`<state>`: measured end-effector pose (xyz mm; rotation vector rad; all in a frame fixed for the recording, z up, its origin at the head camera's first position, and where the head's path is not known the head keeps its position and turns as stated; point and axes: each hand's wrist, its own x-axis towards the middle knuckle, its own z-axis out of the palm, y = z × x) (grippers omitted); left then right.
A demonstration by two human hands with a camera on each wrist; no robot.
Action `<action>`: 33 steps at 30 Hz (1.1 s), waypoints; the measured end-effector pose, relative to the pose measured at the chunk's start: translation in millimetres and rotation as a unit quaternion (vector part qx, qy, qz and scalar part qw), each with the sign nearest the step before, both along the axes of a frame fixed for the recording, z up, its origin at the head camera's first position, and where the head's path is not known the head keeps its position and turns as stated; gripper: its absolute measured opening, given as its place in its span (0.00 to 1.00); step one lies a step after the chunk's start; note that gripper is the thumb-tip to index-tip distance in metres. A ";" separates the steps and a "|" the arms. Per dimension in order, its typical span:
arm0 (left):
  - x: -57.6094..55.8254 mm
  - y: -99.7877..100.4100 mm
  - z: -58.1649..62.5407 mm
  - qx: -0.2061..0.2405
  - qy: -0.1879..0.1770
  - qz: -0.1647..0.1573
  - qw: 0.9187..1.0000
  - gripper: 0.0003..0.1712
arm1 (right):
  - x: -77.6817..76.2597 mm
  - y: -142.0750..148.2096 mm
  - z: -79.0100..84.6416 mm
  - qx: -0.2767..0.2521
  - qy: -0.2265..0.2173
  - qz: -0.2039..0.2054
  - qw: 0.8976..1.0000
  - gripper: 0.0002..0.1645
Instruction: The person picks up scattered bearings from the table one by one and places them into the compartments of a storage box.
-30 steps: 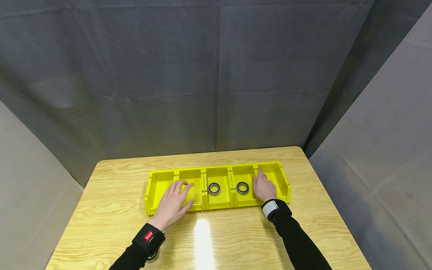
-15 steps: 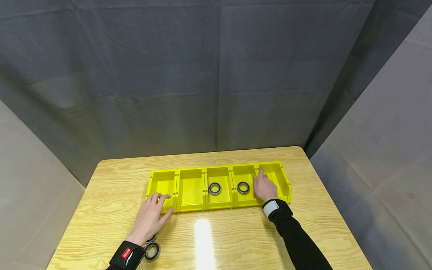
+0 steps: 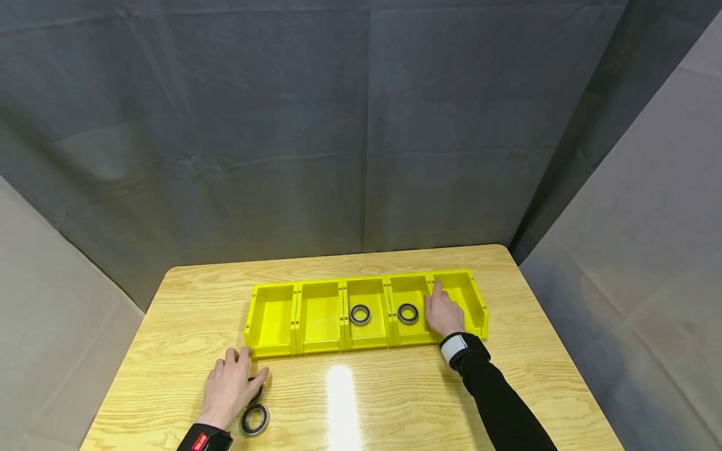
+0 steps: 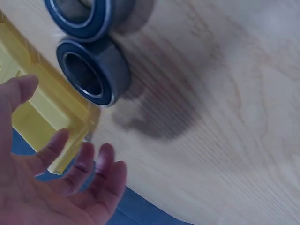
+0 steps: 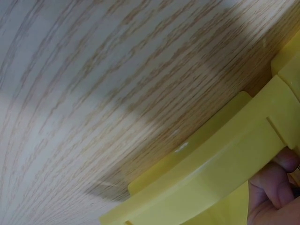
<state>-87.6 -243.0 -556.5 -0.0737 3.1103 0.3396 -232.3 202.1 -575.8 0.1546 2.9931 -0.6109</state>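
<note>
In the head view my left hand (image 3: pixel 225 386) hovers with spread fingers over two ball bearings at the front left of the table. One bearing (image 3: pixel 255 419) shows whole; my thumb partly covers the other. In the left wrist view that bearing (image 4: pixel 115 70) stands clear of my loosely bent fingers, and the palm holds nothing. My right hand (image 3: pixel 444 312) reaches into a row of yellow bins (image 3: pixel 321 347), thumb and index finger straddling the divider between the two rightmost. Its other fingers (image 5: pixel 272 185) are curled behind the yellow wall in the right wrist view.
One bearing (image 3: pixel 360 314) lies in the middle bin and another bearing (image 3: pixel 408 314) in the bin to its right. The wooden table (image 3: pixel 406 401) is backed by a grey curtain (image 3: pixel 282 156), with pale panels (image 3: pixel 637 238) at both sides.
My left hand has drawn back from the second bin toward the front left, to over the table bearings, which its sleeve and wrist hid before. The right hand has stayed in place.
</note>
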 end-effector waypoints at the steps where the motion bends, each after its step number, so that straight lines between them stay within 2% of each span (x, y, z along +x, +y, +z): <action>1: 0.7 -0.9 -0.7 -0.001 -0.009 0.005 1.000 0.34 | 0.1 -0.3 0.3 0.000 -0.001 0.000 1.000 0.32; 8: 5.0 -1.6 -4.1 0.010 -0.068 0.025 0.997 0.39 | 1.0 -0.8 1.6 0.000 -0.005 -0.006 1.000 0.33; 19: 6.4 4.0 -3.6 0.047 -0.125 0.041 0.990 0.41 | 1.3 -1.9 3.4 -0.002 -0.013 -0.004 1.000 0.33; 25: 6.9 5.5 -4.6 0.046 -0.129 0.034 0.990 0.42 | 2.0 -1.1 3.5 -0.002 -0.015 -0.004 1.000 0.33; 33: 8.2 6.1 -4.4 0.054 -0.125 0.033 0.990 0.35 | 1.7 -1.1 4.7 -0.002 -0.010 -0.002 1.000 0.33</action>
